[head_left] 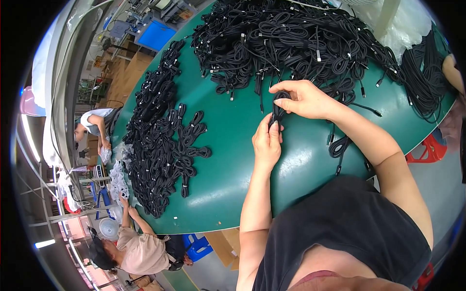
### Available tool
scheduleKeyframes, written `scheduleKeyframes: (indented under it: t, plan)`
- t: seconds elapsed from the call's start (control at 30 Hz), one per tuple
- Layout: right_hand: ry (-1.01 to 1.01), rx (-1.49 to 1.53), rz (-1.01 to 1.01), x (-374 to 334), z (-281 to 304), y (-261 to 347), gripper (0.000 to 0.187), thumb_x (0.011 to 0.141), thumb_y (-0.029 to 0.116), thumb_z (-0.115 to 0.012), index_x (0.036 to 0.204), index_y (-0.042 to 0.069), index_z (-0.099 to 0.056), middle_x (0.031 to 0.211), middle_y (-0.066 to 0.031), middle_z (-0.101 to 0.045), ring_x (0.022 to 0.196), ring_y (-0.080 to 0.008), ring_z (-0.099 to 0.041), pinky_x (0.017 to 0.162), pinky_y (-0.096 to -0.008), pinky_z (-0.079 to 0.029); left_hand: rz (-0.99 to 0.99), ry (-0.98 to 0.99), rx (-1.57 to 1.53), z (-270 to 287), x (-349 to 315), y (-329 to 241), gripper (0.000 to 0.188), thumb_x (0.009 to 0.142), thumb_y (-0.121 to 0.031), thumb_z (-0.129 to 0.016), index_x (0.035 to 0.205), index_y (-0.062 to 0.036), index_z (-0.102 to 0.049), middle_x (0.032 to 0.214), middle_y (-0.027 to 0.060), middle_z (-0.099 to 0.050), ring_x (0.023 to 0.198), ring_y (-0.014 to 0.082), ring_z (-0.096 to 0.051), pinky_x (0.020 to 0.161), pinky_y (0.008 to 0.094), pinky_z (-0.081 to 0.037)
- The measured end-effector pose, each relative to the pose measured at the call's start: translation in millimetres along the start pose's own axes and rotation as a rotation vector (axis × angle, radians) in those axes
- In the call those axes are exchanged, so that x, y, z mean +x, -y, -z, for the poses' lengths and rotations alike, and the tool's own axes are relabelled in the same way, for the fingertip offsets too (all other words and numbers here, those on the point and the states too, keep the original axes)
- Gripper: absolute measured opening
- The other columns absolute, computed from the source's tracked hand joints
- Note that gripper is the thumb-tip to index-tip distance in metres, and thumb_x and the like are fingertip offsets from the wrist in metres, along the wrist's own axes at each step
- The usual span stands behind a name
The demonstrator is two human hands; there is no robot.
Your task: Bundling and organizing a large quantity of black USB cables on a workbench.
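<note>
Over the green tabletop (228, 189) I hold a coiled black cable (278, 107) upright between both hands. My left hand (268, 143) pinches the lower part of the bundle, thumb in front. Higher up, the fingers of my right hand (303, 99) curl around the top loop. Just beyond my hands lies a big tangled heap of black cables (286, 41), with several connector ends sticking out. A smaller loose cable (340, 147) rests on the table below my right forearm.
Left of me, a long pile of bundled cables (155, 131) covers the table. Two people (145, 252) work along its left edge beside clear plastic bags (118, 179). More cables (424, 77) lie far right near another person's arm. A red stool (428, 149) stands past the table's right edge.
</note>
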State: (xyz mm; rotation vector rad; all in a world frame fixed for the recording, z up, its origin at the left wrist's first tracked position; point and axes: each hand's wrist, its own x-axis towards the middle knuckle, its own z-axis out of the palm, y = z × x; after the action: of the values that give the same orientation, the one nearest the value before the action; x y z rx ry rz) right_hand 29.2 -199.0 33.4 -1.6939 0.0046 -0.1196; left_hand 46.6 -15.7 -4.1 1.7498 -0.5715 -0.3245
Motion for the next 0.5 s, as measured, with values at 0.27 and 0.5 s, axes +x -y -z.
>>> scheduleKeyframes:
  t: [0.27, 0.5]
  plan:
    - [-0.013, 0.036, -0.079, 2, 3, 7, 0.028, 0.088, 0.025, -0.056, 0.104, 0.003, -0.058, 0.077, -0.0001, -0.056, 0.071, -0.0068, -0.051, 0.065, -0.0227, -0.044, -0.448, -0.154, 0.477, -10, -1, -15, 0.042, 0.079, -0.014, -0.066, 0.117, -0.0030, -0.052, 0.096, 0.0095, -0.056, 0.080, 0.0173, -0.056, 0.067, 0.0294, -0.046]
    - [-0.044, 0.428, -0.048, -3, -5, 14, 0.023, 0.088, 0.015, -0.053, 0.104, 0.000, -0.058, 0.085, -0.0028, -0.056, 0.082, -0.0096, -0.051, 0.075, -0.0248, -0.043, 0.177, 0.227, -0.909, -4, -3, -19, 0.058, 0.089, -0.035, -0.050, 0.130, 0.0025, -0.033, 0.099, 0.0183, -0.056, 0.067, 0.0176, -0.056, 0.057, 0.0270, -0.046]
